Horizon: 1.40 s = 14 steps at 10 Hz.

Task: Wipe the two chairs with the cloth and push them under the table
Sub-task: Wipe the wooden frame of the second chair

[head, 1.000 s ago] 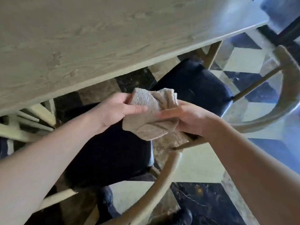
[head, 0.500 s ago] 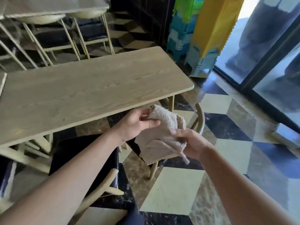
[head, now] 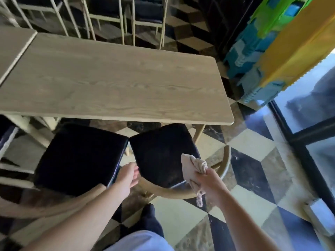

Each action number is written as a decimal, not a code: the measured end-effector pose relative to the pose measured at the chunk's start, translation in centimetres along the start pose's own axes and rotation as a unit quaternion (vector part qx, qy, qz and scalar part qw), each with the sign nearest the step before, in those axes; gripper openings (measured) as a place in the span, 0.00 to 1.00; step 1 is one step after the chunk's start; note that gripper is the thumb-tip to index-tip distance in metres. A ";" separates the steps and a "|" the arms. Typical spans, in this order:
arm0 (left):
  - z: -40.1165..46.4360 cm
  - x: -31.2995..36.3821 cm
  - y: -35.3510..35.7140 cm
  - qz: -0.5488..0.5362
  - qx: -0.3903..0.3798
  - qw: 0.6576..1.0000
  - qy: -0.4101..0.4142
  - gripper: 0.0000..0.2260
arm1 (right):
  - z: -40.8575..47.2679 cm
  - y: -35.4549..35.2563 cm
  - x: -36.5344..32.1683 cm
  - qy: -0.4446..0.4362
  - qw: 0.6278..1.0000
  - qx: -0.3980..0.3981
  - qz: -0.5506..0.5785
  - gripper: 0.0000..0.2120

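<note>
Two wooden chairs with black seat cushions stand side by side at the near edge of the light wooden table (head: 116,84). The left chair (head: 78,156) and the right chair (head: 159,151) have curved wooden backs toward me and their seats reach only partly under the tabletop. My right hand (head: 208,183) grips the crumpled beige cloth (head: 192,167) above the right chair's near right corner. Between the two seats, my left hand (head: 128,176) hovers with relaxed fingers at the right chair's near left corner; contact is unclear.
A second table (head: 12,44) adjoins on the left, with more chairs (head: 108,13) behind. Stacked green, blue and yellow plastic items (head: 272,42) stand at the right by a glass door (head: 308,124). The chequered floor (head: 253,169) spreads to the right. My foot (head: 148,220) is below.
My left hand has let go of the cloth and dropped toward the gap between the seats. My right hand alone now holds the cloth. The view has swung down over both chairs.
</note>
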<state>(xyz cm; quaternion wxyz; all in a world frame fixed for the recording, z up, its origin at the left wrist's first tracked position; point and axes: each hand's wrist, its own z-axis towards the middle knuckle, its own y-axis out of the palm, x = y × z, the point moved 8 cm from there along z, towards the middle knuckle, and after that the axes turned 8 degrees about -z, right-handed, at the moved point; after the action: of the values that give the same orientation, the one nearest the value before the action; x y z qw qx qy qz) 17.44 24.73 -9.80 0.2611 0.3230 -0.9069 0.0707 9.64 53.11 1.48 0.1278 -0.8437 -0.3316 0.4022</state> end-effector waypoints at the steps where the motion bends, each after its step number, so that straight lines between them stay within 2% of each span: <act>1: 0.4 -4.5 -0.3 -0.155 0.053 0.980 -0.110 0.16 | 3.6 2.4 -0.7 -0.007 0.992 -0.028 -0.123 0.12; 2: 0.0 -6.2 1.3 -0.262 0.038 0.955 -0.133 0.20 | 6.1 6.3 -2.7 -0.036 0.981 -0.073 -0.178 0.12; 3: -0.6 -7.0 1.8 -0.341 0.058 0.931 -0.114 0.18 | 7.9 11.1 -4.5 -0.102 0.946 -0.146 -0.272 0.14; 4: -1.6 -8.0 2.3 -0.411 0.064 0.904 -0.096 0.22 | 8.5 14.7 -5.5 -0.091 0.944 -0.201 -0.247 0.16; 5: -2.7 -9.6 3.4 -0.437 0.093 0.890 -0.091 0.24 | 7.8 20.7 -5.5 -0.253 0.701 -0.320 -0.585 0.20; 6: -4.5 -13.7 7.0 -0.466 0.089 0.874 -0.106 0.26 | 7.9 20.9 -3.5 -0.164 0.858 -0.331 -0.356 0.23; 7: -5.9 -15.6 11.1 -0.524 0.095 0.845 -0.047 0.30 | 8.4 20.2 -1.9 -0.188 0.850 -0.351 -0.345 0.32; 8: -6.2 -15.6 13.7 -0.564 0.146 0.812 0.024 0.27 | 8.4 18.7 -0.8 -0.231 0.793 -0.387 -0.410 0.41; 9: -6.7 -17.3 17.2 -0.602 0.202 0.772 0.036 0.27 | 7.9 15.5 0.9 -0.251 0.755 -0.426 -0.430 0.40; 10: -7.4 -18.7 21.1 -0.611 0.239 0.754 0.029 0.22 | 7.3 10.1 2.9 -0.271 0.735 -0.467 -0.410 0.30; 11: -7.6 -19.9 23.2 -0.613 0.256 0.748 0.012 0.23 | 7.5 6.0 4.2 -0.285 0.704 -0.519 -0.392 0.20; 12: -8.2 -20.0 26.3 -0.611 0.255 0.749 0.017 0.20 | 10.6 0.4 5.9 -0.325 0.619 -0.522 -0.489 0.27; 13: -8.0 -19.7 27.6 -0.607 0.279 0.744 0.023 0.22 | 15.3 -4.5 7.2 -0.327 0.569 -0.497 -0.568 0.30; 14: -8.1 -19.5 27.8 -0.595 0.299 0.745 0.024 0.17 | 19.0 -8.9 7.1 -0.347 0.545 -0.470 -0.601 0.32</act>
<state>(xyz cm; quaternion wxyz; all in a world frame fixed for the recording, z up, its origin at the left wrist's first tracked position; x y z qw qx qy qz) 16.35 59.52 -11.91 0.1619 0.8569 -0.4564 0.1767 -5.72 63.50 -10.62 -0.2002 -0.1807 -0.9215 0.2796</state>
